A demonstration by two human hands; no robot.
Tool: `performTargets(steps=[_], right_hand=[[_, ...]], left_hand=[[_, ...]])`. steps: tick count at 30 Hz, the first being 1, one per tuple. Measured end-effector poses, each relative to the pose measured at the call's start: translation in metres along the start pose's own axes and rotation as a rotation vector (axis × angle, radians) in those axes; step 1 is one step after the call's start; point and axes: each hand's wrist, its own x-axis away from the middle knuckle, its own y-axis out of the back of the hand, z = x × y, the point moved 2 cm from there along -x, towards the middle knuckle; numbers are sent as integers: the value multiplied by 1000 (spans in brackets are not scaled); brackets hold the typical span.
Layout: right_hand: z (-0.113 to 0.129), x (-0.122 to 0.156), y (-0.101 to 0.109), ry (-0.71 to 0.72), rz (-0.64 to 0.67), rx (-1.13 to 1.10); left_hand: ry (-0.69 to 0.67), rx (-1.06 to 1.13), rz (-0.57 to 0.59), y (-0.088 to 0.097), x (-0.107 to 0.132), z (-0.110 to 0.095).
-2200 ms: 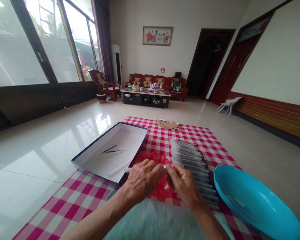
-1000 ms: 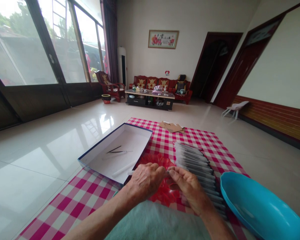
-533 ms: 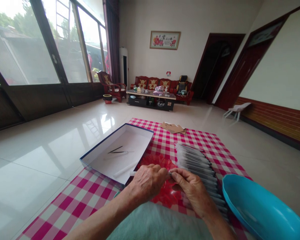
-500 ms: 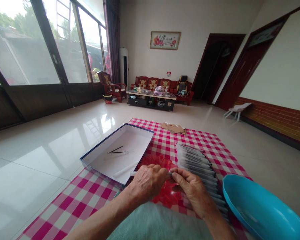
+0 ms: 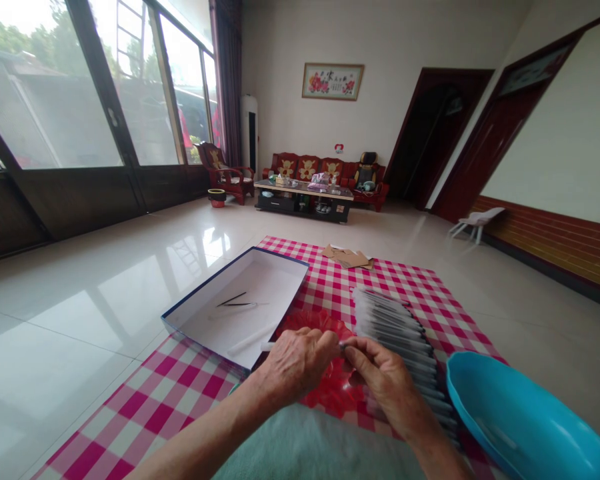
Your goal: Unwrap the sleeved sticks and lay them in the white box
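Observation:
My left hand (image 5: 300, 363) is closed round a white pen barrel (image 5: 267, 347), whose end sticks out on the left. My right hand (image 5: 380, 367) pinches a small dark piece (image 5: 343, 346) at the barrel's other end; the fingers hide most of it. Below both hands lies a red translucent, petal-edged dish (image 5: 330, 393). To the right is a row of pens (image 5: 395, 333) with whitish barrels and black ends. The shallow white box (image 5: 275, 273) on the left holds a few thin dark sticks (image 5: 235, 301), like refills, and a pale tube (image 5: 253, 339).
A pink-and-white checked cloth (image 5: 145, 393) lies under everything. Brown cardboard pieces (image 5: 349, 257) sit at its far edge. On the right stands a blue plastic basin (image 5: 525, 407). Pale green fabric (image 5: 310, 447) is close in front of me. Farther off is a low table (image 5: 303, 200).
The view has shifted very slightly. Both hands stay almost in place on the pen, with only a small movement of the fingers.

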Motion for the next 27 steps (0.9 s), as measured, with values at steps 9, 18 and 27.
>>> performTargets(steps=[9, 18, 27], right_hand=[[-8, -1, 0, 17, -22, 117], [-4, -1, -5, -27, 5, -7], [-4, 0, -7, 16, -14, 69]], left_hand=[[0, 8, 8, 0, 0, 0], [-21, -28, -3, 0, -1, 7], [-17, -13, 8, 1, 0, 6]])
